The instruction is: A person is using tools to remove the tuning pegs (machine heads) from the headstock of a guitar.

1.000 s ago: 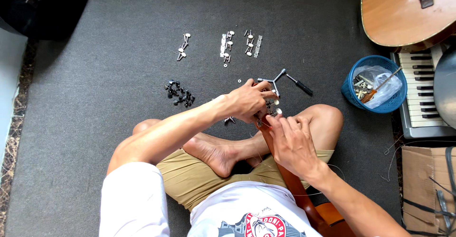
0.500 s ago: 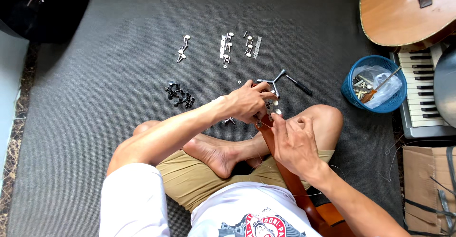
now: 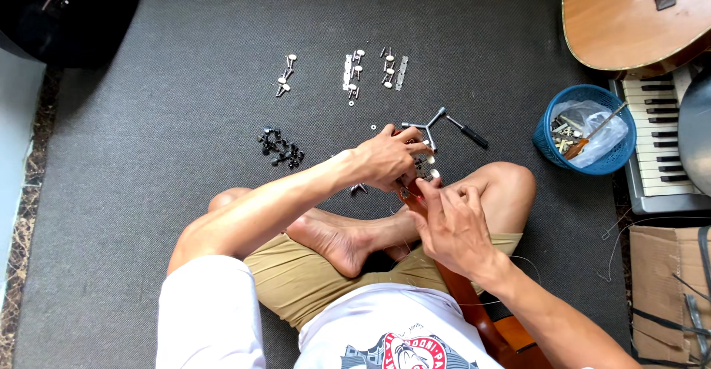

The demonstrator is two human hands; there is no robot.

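The person sits cross-legged on the dark grey carpet (image 3: 185, 139) with the reddish-brown wooden neck of a stringed instrument (image 3: 463, 287) running up across the lap, its headstock with small metal tuning pegs (image 3: 424, 168) lying just above the knees. The work in hand appears to be fitting or seating the tuner hardware on that headstock; the next move probably calls for a steady grip on the head while one small part is turned or pressed home, fine fingertip work rather than force. The left hand (image 3: 385, 158) is curled closed over the top of the headstock, fingers wrapped on it and hiding most of the metalwork. The right hand (image 3: 452, 225) rests on the neck just below, fingers drawn together with their tips at the lower pegs; whether they pinch a loose piece cannot be told. Just beyond lie a three-armed metal wrench (image 3: 428, 125) and a black-handled screwdriver (image 3: 468, 131), with silver tuner strips with white buttons (image 3: 354, 73) and a heap of small black parts (image 3: 280, 147) farther off.
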